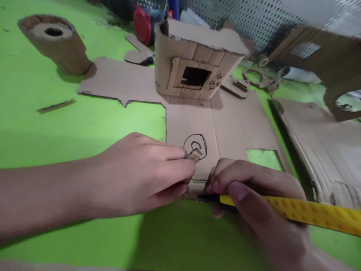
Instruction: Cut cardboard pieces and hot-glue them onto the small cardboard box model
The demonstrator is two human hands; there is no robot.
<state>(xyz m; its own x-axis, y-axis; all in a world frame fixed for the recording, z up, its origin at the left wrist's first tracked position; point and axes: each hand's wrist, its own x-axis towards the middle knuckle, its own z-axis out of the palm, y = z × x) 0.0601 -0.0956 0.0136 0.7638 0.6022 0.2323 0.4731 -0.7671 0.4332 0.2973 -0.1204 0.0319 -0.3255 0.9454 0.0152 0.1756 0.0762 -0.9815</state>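
Note:
A yellow utility knife (313, 210) lies in the grip of my right hand (270, 210), its dark tip pointing left over a narrow cardboard strip (194, 190) near the cardboard's front edge. Close beside it, my left hand (152, 173) pinches a small cardboard piece (197, 154). Under both hands is a flat cardboard sheet (188, 116), with a double circle (205, 141) drawn on it in black. Behind the hands a cardboard box (166, 56) with a square opening stands on the sheet.
A cardboard tube (67, 52) stands at the upper left, above a thin scrap (56, 106). Cardboard sheets (324, 139) lie at the right. A red tape measure (142, 24) sits behind, on the green table (113, 124).

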